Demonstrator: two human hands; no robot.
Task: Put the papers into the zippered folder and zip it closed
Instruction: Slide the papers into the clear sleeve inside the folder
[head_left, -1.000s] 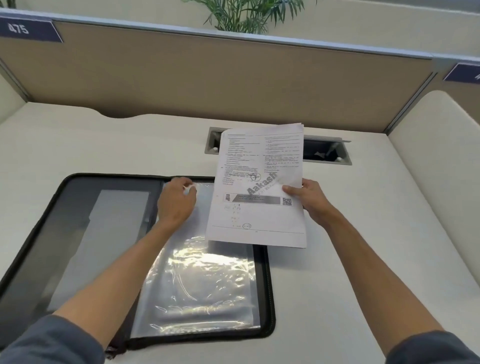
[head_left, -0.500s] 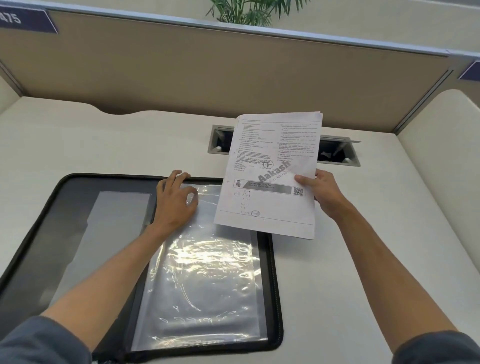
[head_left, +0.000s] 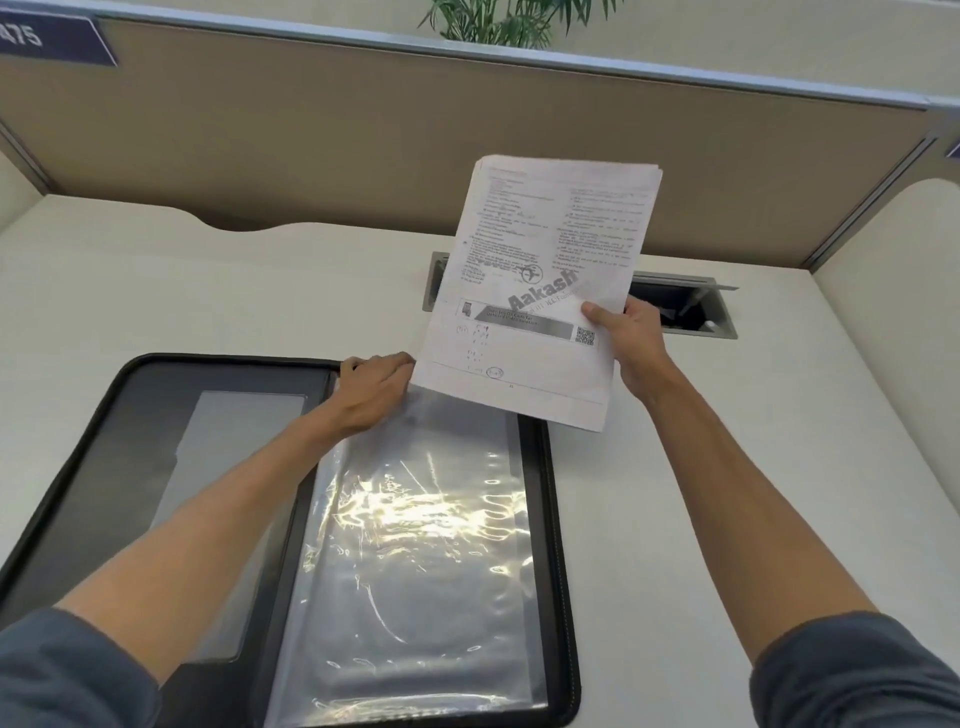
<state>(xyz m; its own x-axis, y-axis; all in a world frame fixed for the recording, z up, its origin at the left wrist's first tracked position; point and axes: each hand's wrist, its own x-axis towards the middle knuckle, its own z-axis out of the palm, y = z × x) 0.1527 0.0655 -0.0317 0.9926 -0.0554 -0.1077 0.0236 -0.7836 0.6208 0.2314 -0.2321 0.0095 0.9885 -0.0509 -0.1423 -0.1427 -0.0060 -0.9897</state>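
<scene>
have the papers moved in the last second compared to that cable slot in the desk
Yes. The papers in the right hand have risen: their top edge now stands well above the cable slot, against the partition.

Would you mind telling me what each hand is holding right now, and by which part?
The right hand pinches the papers at their right edge, low down. The left hand grips the top edge of the folder's clear plastic sleeve.

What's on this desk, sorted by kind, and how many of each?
Zippered folder, open flat, black: 1
Clear plastic sleeves inside it, a stack, number unclear: 1
Printed papers, gripped as a sheaf by the right hand: 1
Hands, the left hand gripping the sleeves' top edge: 2
Total: 5
</scene>
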